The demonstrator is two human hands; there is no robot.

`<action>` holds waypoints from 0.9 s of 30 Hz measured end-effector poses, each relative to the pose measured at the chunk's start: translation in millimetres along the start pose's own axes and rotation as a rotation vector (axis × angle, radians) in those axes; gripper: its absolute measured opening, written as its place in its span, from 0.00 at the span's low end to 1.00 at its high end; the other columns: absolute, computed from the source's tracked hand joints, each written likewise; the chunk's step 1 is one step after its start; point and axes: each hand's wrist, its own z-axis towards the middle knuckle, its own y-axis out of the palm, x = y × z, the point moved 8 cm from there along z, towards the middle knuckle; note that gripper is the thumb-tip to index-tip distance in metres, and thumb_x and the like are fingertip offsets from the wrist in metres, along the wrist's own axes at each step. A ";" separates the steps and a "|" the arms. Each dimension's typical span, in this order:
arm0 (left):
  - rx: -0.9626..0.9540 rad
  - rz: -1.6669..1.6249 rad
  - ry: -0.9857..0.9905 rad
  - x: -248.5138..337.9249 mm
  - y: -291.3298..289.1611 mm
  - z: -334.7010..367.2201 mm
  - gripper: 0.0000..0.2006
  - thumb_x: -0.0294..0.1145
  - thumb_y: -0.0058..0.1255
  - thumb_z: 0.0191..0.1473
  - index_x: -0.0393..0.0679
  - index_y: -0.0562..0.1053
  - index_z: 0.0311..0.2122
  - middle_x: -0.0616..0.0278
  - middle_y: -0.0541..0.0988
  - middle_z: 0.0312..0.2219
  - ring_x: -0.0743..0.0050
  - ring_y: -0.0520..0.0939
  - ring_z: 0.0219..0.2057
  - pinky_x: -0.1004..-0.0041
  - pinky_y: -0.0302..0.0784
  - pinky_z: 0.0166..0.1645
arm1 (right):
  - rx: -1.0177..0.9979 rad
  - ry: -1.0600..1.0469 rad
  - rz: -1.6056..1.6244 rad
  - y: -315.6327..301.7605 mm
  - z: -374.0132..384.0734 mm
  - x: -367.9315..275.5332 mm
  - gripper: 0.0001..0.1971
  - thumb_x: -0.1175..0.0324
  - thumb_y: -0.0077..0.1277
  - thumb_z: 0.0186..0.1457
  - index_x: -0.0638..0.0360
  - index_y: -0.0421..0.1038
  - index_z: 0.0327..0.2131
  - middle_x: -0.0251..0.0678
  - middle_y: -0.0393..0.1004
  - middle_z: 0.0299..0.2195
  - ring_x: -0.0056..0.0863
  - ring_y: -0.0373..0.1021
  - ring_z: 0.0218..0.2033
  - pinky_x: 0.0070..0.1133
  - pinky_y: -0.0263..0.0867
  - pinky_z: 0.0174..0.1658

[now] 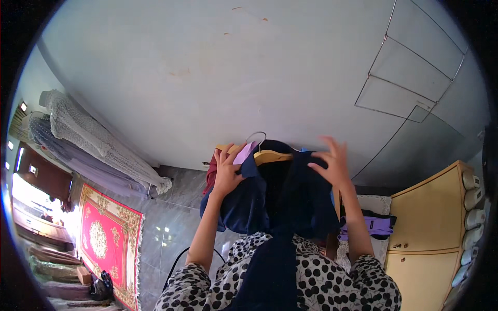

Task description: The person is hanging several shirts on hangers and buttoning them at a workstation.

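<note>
A dark navy garment [244, 205] with a collar hangs in front of me on a wooden hanger [271, 156] with a metal hook. My left hand [226, 171] lies at the garment's left shoulder beside the collar, its fingers spread and the thumb near the cloth. Over the opposite shoulder is my right hand [333, 163], open, with fingers apart and nothing between them; whether its thumb touches the fabric is unclear. Lilac cloth [246, 153] and dark red cloth [211, 173] show behind the navy garment. A dark navy strip [272, 269] hangs down in front of my spotted top.
A white wall [207, 78] rises ahead, with a wire grid rack [404, 78] at upper right. A light wood cabinet [425, 207] stands right, near folded purple clothing [376, 225]. Long dresses [88, 129] hang left, beyond grey floor tiles [171, 223] and a red patterned rug [106, 238].
</note>
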 end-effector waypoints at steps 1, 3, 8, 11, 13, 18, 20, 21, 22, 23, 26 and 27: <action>0.015 -0.036 0.004 2.6 -2.9 0.6 0.11 0.37 0.65 0.37 0.52 0.83 0.31 0.71 0.65 0.62 0.51 0.56 0.65 0.37 0.36 0.66 | 0.059 0.133 -0.118 -3.6 -3.5 18.8 0.20 0.50 0.63 0.43 0.49 0.80 0.38 0.36 0.59 0.62 0.44 0.52 0.64 0.57 0.31 0.64; 0.038 -0.112 0.015 8.4 -11.7 3.0 0.11 0.37 0.64 0.38 0.50 0.83 0.31 0.70 0.65 0.62 0.50 0.55 0.65 0.38 0.36 0.66 | 0.096 0.034 -0.106 2.2 -10.8 20.9 0.22 0.51 0.64 0.43 0.48 0.79 0.42 0.36 0.58 0.62 0.43 0.52 0.64 0.57 0.32 0.64; 0.041 -0.247 0.081 28.0 -40.9 18.2 0.09 0.36 0.63 0.41 0.46 0.82 0.30 0.64 0.68 0.60 0.47 0.55 0.64 0.46 0.44 0.66 | 0.198 0.007 -0.065 3.2 -8.2 19.8 0.21 0.60 0.65 0.41 0.47 0.77 0.42 0.34 0.59 0.61 0.42 0.53 0.64 0.56 0.35 0.64; 0.028 -0.305 0.121 42.9 -56.3 26.9 0.08 0.35 0.62 0.43 0.43 0.82 0.29 0.62 0.68 0.60 0.46 0.55 0.64 0.48 0.45 0.66 | 0.190 -0.101 -0.085 -9.4 6.2 2.1 0.20 0.66 0.66 0.38 0.51 0.75 0.39 0.31 0.59 0.60 0.39 0.54 0.63 0.56 0.38 0.65; 0.044 -0.276 0.156 52.9 -66.2 35.5 0.08 0.35 0.61 0.45 0.42 0.82 0.27 0.62 0.68 0.60 0.47 0.55 0.64 0.46 0.43 0.66 | 0.216 -0.195 -0.051 -20.5 14.8 -16.6 0.20 0.71 0.65 0.36 0.54 0.73 0.37 0.29 0.60 0.60 0.36 0.54 0.63 0.54 0.40 0.66; 0.091 -0.131 0.217 80.1 -88.2 52.3 0.05 0.32 0.60 0.39 0.44 0.81 0.25 0.66 0.65 0.61 0.52 0.56 0.65 0.37 0.38 0.66 | 0.299 -0.421 -0.174 -45.8 21.1 -61.2 0.19 0.72 0.64 0.35 0.57 0.72 0.36 0.27 0.59 0.60 0.30 0.54 0.62 0.54 0.42 0.66; 0.124 -0.092 0.220 92.6 -98.8 57.9 0.06 0.31 0.61 0.38 0.44 0.81 0.25 0.66 0.64 0.62 0.51 0.56 0.65 0.37 0.38 0.66 | 0.340 -0.418 -0.189 -63.3 25.1 -59.6 0.20 0.72 0.65 0.34 0.58 0.72 0.36 0.28 0.60 0.59 0.30 0.54 0.62 0.54 0.43 0.66; 0.135 -0.072 0.221 99.5 -103.8 58.4 0.06 0.32 0.61 0.38 0.44 0.81 0.25 0.66 0.64 0.62 0.51 0.56 0.65 0.36 0.38 0.66 | 0.355 -0.426 -0.213 -70.5 26.3 -59.6 0.20 0.72 0.64 0.34 0.58 0.72 0.36 0.28 0.60 0.59 0.30 0.54 0.62 0.55 0.43 0.66; 0.148 -0.050 0.224 107.3 -109.8 59.1 0.07 0.32 0.62 0.37 0.44 0.81 0.26 0.66 0.63 0.62 0.51 0.56 0.65 0.36 0.38 0.66 | 0.375 -0.426 -0.231 -79.4 27.0 -58.2 0.20 0.72 0.64 0.34 0.58 0.72 0.36 0.28 0.60 0.59 0.30 0.53 0.63 0.55 0.43 0.66; 0.146 0.042 0.194 111.1 -117.0 58.1 0.09 0.33 0.63 0.36 0.44 0.81 0.27 0.66 0.63 0.63 0.51 0.56 0.65 0.36 0.38 0.66 | 0.392 -0.430 -0.240 -87.8 27.8 -57.3 0.20 0.73 0.64 0.34 0.59 0.72 0.36 0.29 0.60 0.59 0.31 0.53 0.63 0.56 0.43 0.65; 0.089 0.199 0.109 119.2 -148.8 43.7 0.16 0.38 0.66 0.34 0.46 0.82 0.33 0.64 0.59 0.65 0.49 0.53 0.66 0.36 0.38 0.65 | 0.467 -0.376 -0.300 -121.7 26.2 -50.4 0.18 0.73 0.63 0.35 0.59 0.72 0.35 0.29 0.59 0.59 0.32 0.53 0.63 0.57 0.43 0.65; 0.025 0.175 0.080 120.4 -160.1 34.3 0.19 0.40 0.67 0.34 0.48 0.82 0.35 0.62 0.58 0.65 0.49 0.52 0.67 0.37 0.39 0.66 | 0.498 -0.359 -0.323 -134.4 25.5 -49.3 0.18 0.74 0.63 0.35 0.59 0.72 0.35 0.29 0.59 0.59 0.32 0.53 0.63 0.58 0.43 0.65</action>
